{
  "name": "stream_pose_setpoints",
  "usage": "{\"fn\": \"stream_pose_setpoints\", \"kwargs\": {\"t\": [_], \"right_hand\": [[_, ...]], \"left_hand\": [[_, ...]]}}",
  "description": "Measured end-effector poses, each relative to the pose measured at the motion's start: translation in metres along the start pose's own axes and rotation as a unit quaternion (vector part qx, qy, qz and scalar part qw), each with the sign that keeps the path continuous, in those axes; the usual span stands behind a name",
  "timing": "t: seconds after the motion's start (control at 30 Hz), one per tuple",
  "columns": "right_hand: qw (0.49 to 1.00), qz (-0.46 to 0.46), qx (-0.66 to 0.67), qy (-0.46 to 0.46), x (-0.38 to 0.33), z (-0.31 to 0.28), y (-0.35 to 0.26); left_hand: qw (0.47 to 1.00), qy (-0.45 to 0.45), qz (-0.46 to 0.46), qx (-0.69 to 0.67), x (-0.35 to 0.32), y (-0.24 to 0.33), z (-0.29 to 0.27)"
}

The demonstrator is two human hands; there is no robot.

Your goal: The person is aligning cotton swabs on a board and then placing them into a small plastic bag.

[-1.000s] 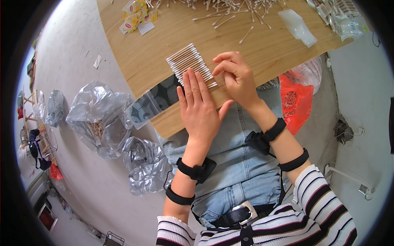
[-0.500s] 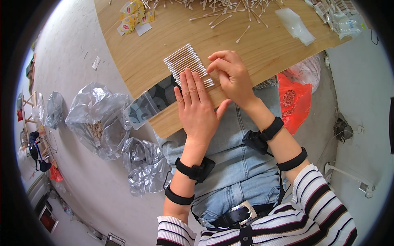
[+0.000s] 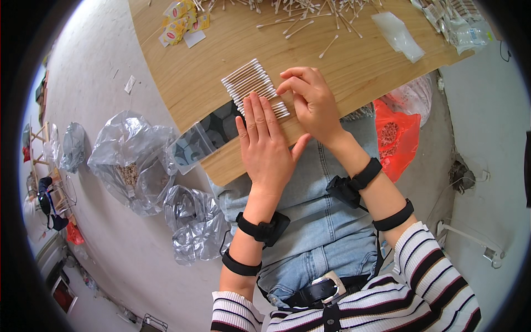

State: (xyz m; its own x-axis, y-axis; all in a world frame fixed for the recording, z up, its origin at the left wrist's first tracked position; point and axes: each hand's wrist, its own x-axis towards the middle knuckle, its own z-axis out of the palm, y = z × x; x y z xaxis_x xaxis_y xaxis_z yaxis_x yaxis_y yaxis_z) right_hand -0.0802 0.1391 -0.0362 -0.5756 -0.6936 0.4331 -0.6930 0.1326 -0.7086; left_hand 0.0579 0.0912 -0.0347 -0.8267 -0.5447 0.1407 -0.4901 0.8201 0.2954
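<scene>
Cotton swabs (image 3: 248,79) lie side by side in a neat flat row on the wooden table, their white tips lined up. My left hand (image 3: 266,155) rests flat with fingers stretched over the near part of the row and holds nothing. At the row's right end is my right hand (image 3: 318,108), bent, its index fingertip at the swab tips and its fingers apart. I see nothing held in it. Partly beneath the left fingers lies a clear zip bag with a dark pattern (image 3: 218,126), reaching over the table's left edge.
A heap of loose cotton swabs (image 3: 326,8) covers the far table. Yellow printed cards (image 3: 176,30) lie far left; a translucent white pouch (image 3: 398,34) and packed swab bags (image 3: 470,34) lie far right. Clear plastic bags (image 3: 133,160) stand on the floor left, a red bag (image 3: 395,141) right.
My right index fingertip has shifted slightly left and up along the swab tips. The left hand stays nearly still on the row.
</scene>
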Motion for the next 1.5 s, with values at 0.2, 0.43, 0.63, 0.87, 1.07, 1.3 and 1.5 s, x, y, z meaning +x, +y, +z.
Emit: {"fn": "stream_pose_setpoints", "kwargs": {"t": [0.2,0.43,0.63,0.87,1.07,1.3,1.5], "right_hand": [[1.0,-0.005,-0.015,-0.008,0.0,0.001,0.0],[1.0,-0.003,-0.013,0.0,0.001,0.001,-0.001],[1.0,-0.004,-0.015,-0.006,0.0,0.002,-0.001],[1.0,-0.011,-0.025,-0.007,0.001,0.003,-0.002],[0.998,0.013,-0.042,-0.043,0.009,0.004,-0.006],[0.997,0.047,0.051,0.044,0.021,0.018,0.001],[0.997,0.047,0.032,0.049,0.02,0.018,0.002]], "left_hand": [[1.0,-0.002,0.0,-0.002,0.0,0.0,0.0],[1.0,0.002,0.002,-0.006,0.0,-0.001,0.0],[1.0,0.003,0.002,-0.009,0.0,0.0,0.0],[1.0,0.008,0.003,-0.013,0.0,-0.001,0.0],[1.0,0.011,0.004,-0.008,-0.001,-0.001,0.002],[1.0,0.01,0.0,-0.011,0.0,-0.001,0.001],[1.0,0.006,0.0,-0.014,0.0,0.0,0.0]]}}
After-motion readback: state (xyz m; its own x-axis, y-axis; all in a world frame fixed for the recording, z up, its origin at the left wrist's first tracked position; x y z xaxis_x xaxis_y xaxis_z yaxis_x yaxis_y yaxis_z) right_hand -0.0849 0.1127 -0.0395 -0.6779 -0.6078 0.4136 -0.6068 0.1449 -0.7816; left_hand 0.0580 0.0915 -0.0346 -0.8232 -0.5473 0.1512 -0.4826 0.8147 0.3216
